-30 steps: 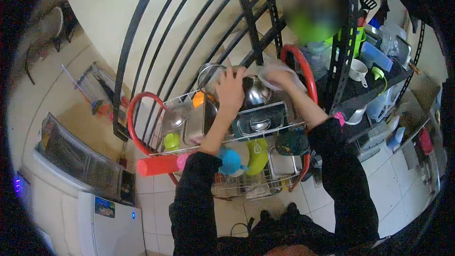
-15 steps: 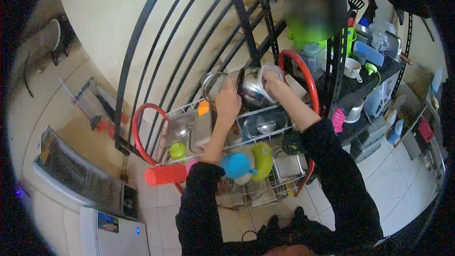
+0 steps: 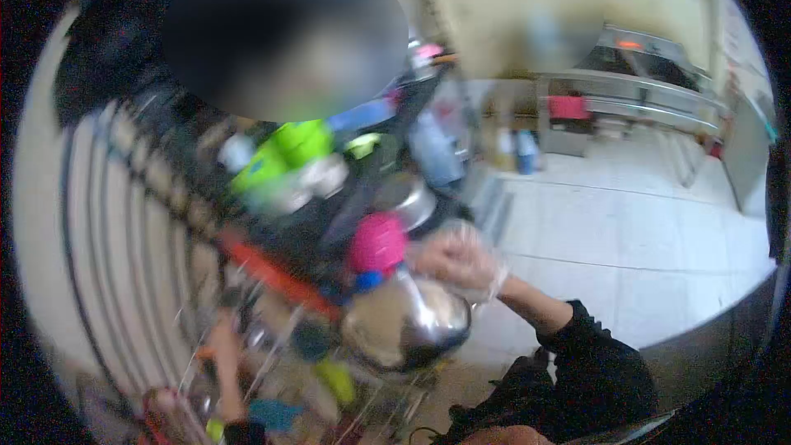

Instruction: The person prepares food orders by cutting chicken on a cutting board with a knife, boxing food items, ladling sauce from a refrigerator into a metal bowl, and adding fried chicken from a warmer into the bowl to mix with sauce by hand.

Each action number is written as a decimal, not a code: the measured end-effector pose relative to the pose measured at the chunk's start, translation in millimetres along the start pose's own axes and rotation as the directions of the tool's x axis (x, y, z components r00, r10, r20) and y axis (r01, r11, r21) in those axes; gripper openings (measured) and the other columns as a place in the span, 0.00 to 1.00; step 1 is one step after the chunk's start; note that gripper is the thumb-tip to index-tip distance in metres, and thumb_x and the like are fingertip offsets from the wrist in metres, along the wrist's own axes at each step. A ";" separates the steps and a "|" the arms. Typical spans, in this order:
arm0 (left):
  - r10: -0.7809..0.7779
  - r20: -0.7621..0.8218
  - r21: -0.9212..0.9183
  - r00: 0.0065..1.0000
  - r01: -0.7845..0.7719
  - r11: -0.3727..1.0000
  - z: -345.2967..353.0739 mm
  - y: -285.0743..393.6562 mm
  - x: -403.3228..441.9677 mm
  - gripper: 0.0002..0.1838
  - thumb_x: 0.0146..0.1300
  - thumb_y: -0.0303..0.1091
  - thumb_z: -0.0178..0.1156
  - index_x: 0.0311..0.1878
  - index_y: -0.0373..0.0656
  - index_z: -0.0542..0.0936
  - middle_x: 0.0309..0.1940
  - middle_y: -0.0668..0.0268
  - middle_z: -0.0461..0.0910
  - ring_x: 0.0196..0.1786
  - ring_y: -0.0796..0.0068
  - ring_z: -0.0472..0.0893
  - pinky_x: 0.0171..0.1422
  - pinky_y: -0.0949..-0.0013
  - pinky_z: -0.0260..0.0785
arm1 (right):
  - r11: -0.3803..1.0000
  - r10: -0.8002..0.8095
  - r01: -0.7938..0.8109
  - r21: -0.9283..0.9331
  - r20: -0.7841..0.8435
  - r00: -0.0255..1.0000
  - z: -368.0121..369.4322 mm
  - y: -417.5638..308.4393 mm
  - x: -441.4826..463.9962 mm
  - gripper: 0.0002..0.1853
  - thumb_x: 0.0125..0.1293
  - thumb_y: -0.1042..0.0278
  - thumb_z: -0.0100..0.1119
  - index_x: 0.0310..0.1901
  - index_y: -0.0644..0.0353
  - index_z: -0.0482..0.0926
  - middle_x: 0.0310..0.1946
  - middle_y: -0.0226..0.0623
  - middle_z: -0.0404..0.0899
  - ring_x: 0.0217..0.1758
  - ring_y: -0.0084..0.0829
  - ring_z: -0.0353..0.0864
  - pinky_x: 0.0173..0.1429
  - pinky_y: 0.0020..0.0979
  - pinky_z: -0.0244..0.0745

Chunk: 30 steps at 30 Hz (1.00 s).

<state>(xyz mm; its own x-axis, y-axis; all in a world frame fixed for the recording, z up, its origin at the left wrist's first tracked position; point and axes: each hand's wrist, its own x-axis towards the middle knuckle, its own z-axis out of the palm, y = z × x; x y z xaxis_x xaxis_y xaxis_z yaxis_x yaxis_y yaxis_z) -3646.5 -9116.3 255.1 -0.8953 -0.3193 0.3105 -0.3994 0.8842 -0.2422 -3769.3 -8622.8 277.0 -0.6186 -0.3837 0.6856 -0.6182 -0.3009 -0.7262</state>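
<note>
Motion blur covers much of the head view. My right hand (image 3: pixel 460 257) is closed at the upper rim of a shiny metal bowl (image 3: pixel 408 323), with something clear and thin around the hand and wrist. The bowl is tilted, away from the dish rack, just below a bright pink item (image 3: pixel 379 243). At the lower left, my left hand (image 3: pixel 224 331) is over the wire dish rack (image 3: pixel 268 354); its fingers are too smeared to read. A green item (image 3: pixel 334 381) and a blue item (image 3: pixel 276 414) show in the rack.
Black shelving carries a metal pot (image 3: pixel 405 200) and a green basket (image 3: pixel 301 144). Another person (image 3: pixel 288 41), blurred out, is behind it. Black bars (image 3: pixel 99 255) stand at left. White floor tiles (image 3: pixel 593 222) and a metal table (image 3: pixel 634 91) are at the right.
The view has swung right. My right hand and the metal bowl have moved away from the rack, while my left hand has separated from them and stays over it.
</note>
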 end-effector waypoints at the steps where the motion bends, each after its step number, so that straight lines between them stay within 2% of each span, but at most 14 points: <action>1: 0.085 0.136 0.058 0.987 -0.093 0.994 10.8 -7.7 1.9 0.23 0.53 0.24 0.54 0.55 0.36 0.68 0.47 0.52 0.75 0.48 0.59 0.77 0.51 0.62 0.69 | 0.938 0.280 -0.233 -0.258 0.167 0.945 -54.7 6.6 -24.2 0.15 0.64 0.55 0.51 0.37 0.58 0.80 0.28 0.41 0.80 0.31 0.28 0.79 0.35 0.31 0.72; 2: 0.092 0.148 0.072 0.985 -0.103 0.992 9.2 5.8 4.5 0.24 0.53 0.24 0.54 0.55 0.35 0.68 0.48 0.52 0.75 0.48 0.59 0.77 0.52 0.62 0.68 | 0.945 0.164 -0.145 -0.292 0.041 0.986 -91.4 3.6 -50.6 0.18 0.64 0.52 0.49 0.38 0.59 0.80 0.28 0.42 0.80 0.31 0.30 0.79 0.36 0.32 0.72; 4: 0.056 0.087 0.039 0.995 -0.059 0.997 -9.9 57.5 14.6 0.24 0.53 0.25 0.55 0.56 0.35 0.68 0.49 0.52 0.74 0.50 0.59 0.76 0.53 0.62 0.68 | 0.716 0.640 -0.624 -0.312 -0.061 0.766 -172.6 8.3 -107.0 0.21 0.64 0.48 0.47 0.40 0.58 0.80 0.30 0.42 0.80 0.32 0.32 0.79 0.38 0.33 0.72; 7: 0.037 -0.087 -0.139 0.996 -0.049 0.989 -44.3 168.7 31.1 0.24 0.53 0.25 0.55 0.56 0.35 0.67 0.50 0.52 0.73 0.51 0.60 0.75 0.54 0.62 0.66 | 0.503 0.676 -0.772 -0.388 -0.381 0.631 -267.6 -12.2 -183.2 0.22 0.62 0.43 0.47 0.37 0.53 0.82 0.28 0.40 0.80 0.32 0.35 0.78 0.39 0.37 0.71; 9: 0.072 -0.173 -0.339 0.982 -0.129 0.932 -66.5 268.0 42.1 0.25 0.53 0.25 0.55 0.56 0.35 0.67 0.51 0.53 0.73 0.53 0.60 0.74 0.55 0.62 0.66 | 0.279 0.714 -0.931 -0.237 -0.597 0.366 -324.0 -35.4 -226.1 0.24 0.60 0.41 0.48 0.35 0.56 0.82 0.26 0.41 0.79 0.31 0.35 0.78 0.38 0.37 0.71; 12: 0.171 -0.214 -0.649 0.962 -0.271 0.711 -83.4 431.1 55.8 0.25 0.53 0.26 0.56 0.57 0.34 0.66 0.52 0.53 0.72 0.54 0.60 0.73 0.57 0.62 0.64 | 0.171 0.636 -0.985 -0.021 -0.762 0.127 -404.6 -73.8 -249.0 0.27 0.59 0.39 0.49 0.34 0.60 0.80 0.24 0.43 0.78 0.31 0.33 0.78 0.38 0.36 0.71; 16: 0.444 -0.165 -0.926 0.881 -0.294 0.238 -84.5 663.4 60.5 0.26 0.53 0.26 0.56 0.57 0.34 0.66 0.54 0.53 0.70 0.57 0.61 0.71 0.59 0.62 0.63 | 0.168 0.347 -0.986 0.017 -0.937 0.043 -524.0 -29.4 -346.5 0.23 0.63 0.44 0.46 0.39 0.60 0.76 0.31 0.46 0.79 0.35 0.39 0.79 0.39 0.37 0.71; 19: 0.711 -0.222 -0.974 0.667 -0.191 -0.125 -99.1 855.5 53.0 0.27 0.53 0.26 0.57 0.58 0.33 0.65 0.55 0.54 0.69 0.58 0.61 0.70 0.61 0.62 0.62 | 0.012 0.206 -1.000 0.023 -0.978 -0.020 -591.5 21.9 -434.1 0.21 0.65 0.49 0.44 0.43 0.58 0.74 0.38 0.48 0.78 0.39 0.43 0.78 0.42 0.40 0.71; 22: 0.859 -0.438 -0.897 0.263 -0.065 -0.438 -186.2 1048.0 31.7 0.31 0.53 0.29 0.60 0.60 0.32 0.62 0.60 0.52 0.64 0.65 0.58 0.61 0.67 0.59 0.53 | -0.221 0.339 -0.954 0.204 -0.901 -0.272 -633.1 32.2 -518.3 0.19 0.66 0.52 0.42 0.49 0.57 0.71 0.46 0.49 0.75 0.46 0.44 0.75 0.49 0.41 0.70; 24: 0.812 -0.579 -0.815 0.077 -0.031 -0.578 -285.6 1160.1 -2.3 0.32 0.55 0.34 0.61 0.61 0.33 0.62 0.61 0.47 0.62 0.66 0.54 0.61 0.69 0.57 0.49 | -0.158 0.085 -0.910 0.384 -0.913 -0.400 -626.9 44.3 -607.7 0.22 0.65 0.54 0.41 0.56 0.57 0.66 0.56 0.47 0.67 0.57 0.46 0.67 0.58 0.40 0.63; 25: 0.812 -0.583 -0.812 0.033 0.009 -0.584 -327.0 1204.0 -19.0 0.32 0.55 0.34 0.61 0.61 0.33 0.62 0.61 0.47 0.62 0.66 0.54 0.61 0.69 0.57 0.49 | -0.097 0.054 -0.795 0.599 -0.794 -0.606 -625.1 9.3 -604.6 0.21 0.65 0.55 0.42 0.55 0.58 0.68 0.53 0.47 0.70 0.55 0.46 0.69 0.56 0.41 0.64; 27: 0.423 -0.870 -0.481 -0.251 0.250 -0.840 -394.8 1285.4 -62.8 0.30 0.57 0.32 0.60 0.61 0.33 0.61 0.62 0.41 0.59 0.68 0.52 0.57 0.70 0.53 0.43 | 0.087 -0.025 -0.600 0.795 -0.600 -0.799 -636.2 -35.2 -623.4 0.19 0.64 0.57 0.42 0.50 0.59 0.72 0.47 0.48 0.74 0.48 0.46 0.73 0.51 0.42 0.67; 28: 0.393 -0.881 -0.461 -0.265 0.286 -0.840 -414.7 1306.4 -86.2 0.30 0.57 0.32 0.60 0.61 0.33 0.61 0.62 0.41 0.59 0.68 0.52 0.57 0.70 0.53 0.43 | 0.185 -0.080 -0.563 0.805 -0.559 -0.825 -623.7 -40.6 -656.0 0.18 0.65 0.59 0.41 0.47 0.60 0.74 0.43 0.48 0.76 0.44 0.45 0.75 0.49 0.41 0.68; 30: 0.305 -0.924 -0.358 -0.233 0.809 -0.466 -447.0 1349.0 -121.8 0.26 0.59 0.31 0.58 0.59 0.35 0.64 0.61 0.37 0.58 0.69 0.49 0.53 0.71 0.51 0.38 | 0.269 -0.154 -0.442 0.856 -0.415 -0.897 -618.8 -52.8 -704.3 0.18 0.65 0.58 0.41 0.48 0.59 0.74 0.43 0.48 0.75 0.45 0.45 0.74 0.49 0.41 0.68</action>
<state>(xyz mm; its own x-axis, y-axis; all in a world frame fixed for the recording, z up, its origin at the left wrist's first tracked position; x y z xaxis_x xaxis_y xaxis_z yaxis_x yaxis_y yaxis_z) -3988.0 -7732.3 301.4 0.2688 0.6585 0.7030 -0.4679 -0.5487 0.6929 -3601.0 -7796.4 -136.0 0.4491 0.7526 -0.4816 0.5220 -0.6585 -0.5422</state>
